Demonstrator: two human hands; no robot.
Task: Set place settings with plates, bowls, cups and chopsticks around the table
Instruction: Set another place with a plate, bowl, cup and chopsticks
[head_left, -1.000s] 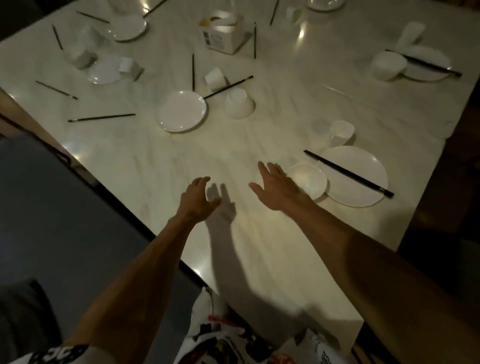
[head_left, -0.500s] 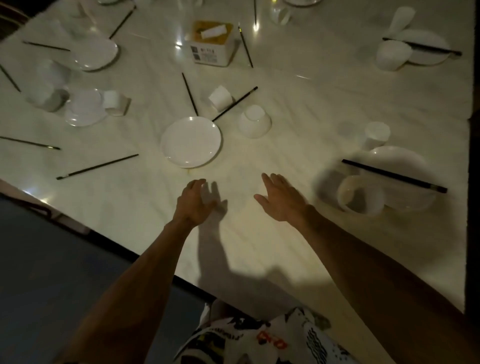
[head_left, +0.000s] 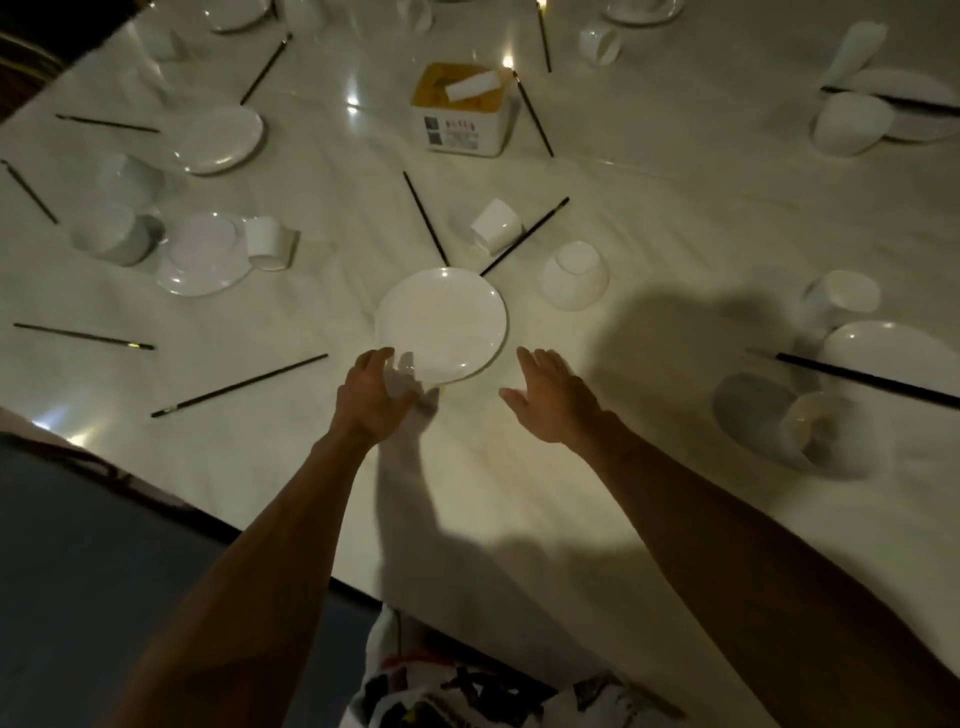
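A white plate (head_left: 441, 325) lies on the marble table (head_left: 649, 218) just ahead of my hands. My left hand (head_left: 371, 397) hovers at the plate's near-left rim with fingers loosely curved and holds nothing. To the plate's near right, my right hand (head_left: 553, 397) is spread open over bare table. Beyond the plate an overturned bowl (head_left: 574, 275), a tipped cup (head_left: 496, 226) and two black chopsticks (head_left: 426, 218) (head_left: 524, 236) lie scattered. At the right, a plate (head_left: 883, 345) carries a chopstick pair (head_left: 867, 379), with a bowl (head_left: 800, 428) and cup (head_left: 844, 296) beside it.
A yellow-topped box (head_left: 465, 111) stands at the table's centre. Loose chopsticks (head_left: 239, 384) (head_left: 83, 335), plates (head_left: 221, 137) (head_left: 202, 254), cups (head_left: 270, 241) and bowls (head_left: 111, 234) lie at the left. Another setting (head_left: 852, 122) sits far right. The table's near edge (head_left: 171, 512) runs diagonally below my left arm.
Both hands have moved forward toward the middle plate, the left now at its rim. The view has shifted, so the right-hand setting sits farther right.
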